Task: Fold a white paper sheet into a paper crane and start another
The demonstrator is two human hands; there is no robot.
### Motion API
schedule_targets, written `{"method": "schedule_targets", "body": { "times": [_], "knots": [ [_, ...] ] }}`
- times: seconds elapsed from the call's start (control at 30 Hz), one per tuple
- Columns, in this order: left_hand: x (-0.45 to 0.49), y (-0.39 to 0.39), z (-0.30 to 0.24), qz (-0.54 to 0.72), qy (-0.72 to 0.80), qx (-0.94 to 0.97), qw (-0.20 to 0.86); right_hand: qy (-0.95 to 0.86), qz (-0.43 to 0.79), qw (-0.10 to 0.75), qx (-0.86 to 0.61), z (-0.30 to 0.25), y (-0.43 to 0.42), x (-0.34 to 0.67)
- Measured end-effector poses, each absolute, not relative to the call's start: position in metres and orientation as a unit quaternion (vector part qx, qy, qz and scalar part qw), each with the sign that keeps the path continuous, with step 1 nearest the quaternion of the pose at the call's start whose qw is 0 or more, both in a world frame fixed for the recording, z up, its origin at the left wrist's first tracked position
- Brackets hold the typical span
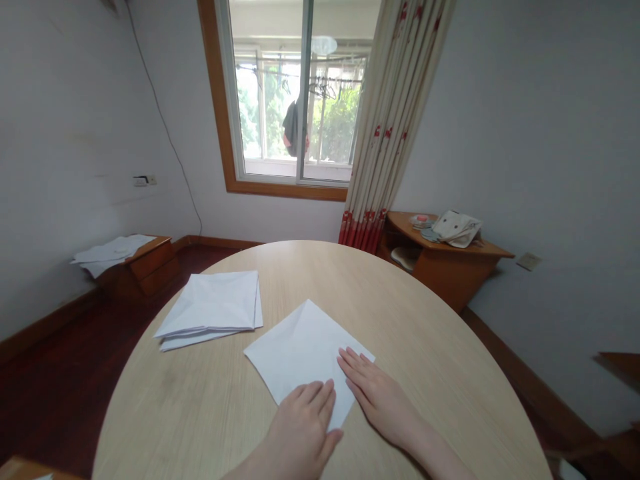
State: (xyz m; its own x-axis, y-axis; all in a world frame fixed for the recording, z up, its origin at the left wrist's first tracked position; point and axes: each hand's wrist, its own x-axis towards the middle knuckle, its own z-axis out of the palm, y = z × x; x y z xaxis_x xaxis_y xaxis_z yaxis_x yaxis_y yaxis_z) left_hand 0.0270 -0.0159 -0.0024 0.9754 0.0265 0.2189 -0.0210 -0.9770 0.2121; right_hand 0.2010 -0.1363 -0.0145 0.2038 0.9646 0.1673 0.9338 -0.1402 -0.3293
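A folded white sheet of paper (300, 350) lies diamond-wise on the pale wood-grain table (175, 407), with creases showing on its surface. My left hand (300, 420) rests flat on its near left edge, fingers slightly apart. My right hand (377, 400) presses flat on its right side, fingertips pointing up and left. Neither hand grips anything. A pile of similar folded white sheets (210, 310) sits to the left, apart from both hands.
The oval table's far edge curves away towards a window (297, 93) and a red-trimmed curtain (385, 153). A low wooden cabinet (150, 263) with white sheets stands left; a wooden corner shelf (440, 263) holding a cloth bag (457, 228) stands right.
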Motion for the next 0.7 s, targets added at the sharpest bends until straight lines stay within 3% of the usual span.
{"method": "schedule_targets", "body": {
  "times": [0.3, 0.7],
  "knots": [
    [0.029, -0.009, -0.016, 0.12, 0.015, 0.985, 0.119, -0.622, -0.012, 0.19, -0.759, -0.025, -0.138, 0.2],
    [0.033, 0.006, -0.008, 0.108, 0.019, 0.971, 0.211, -0.64, 0.058, 0.209, -0.738, -0.005, -0.142, 0.194]
  ]
}}
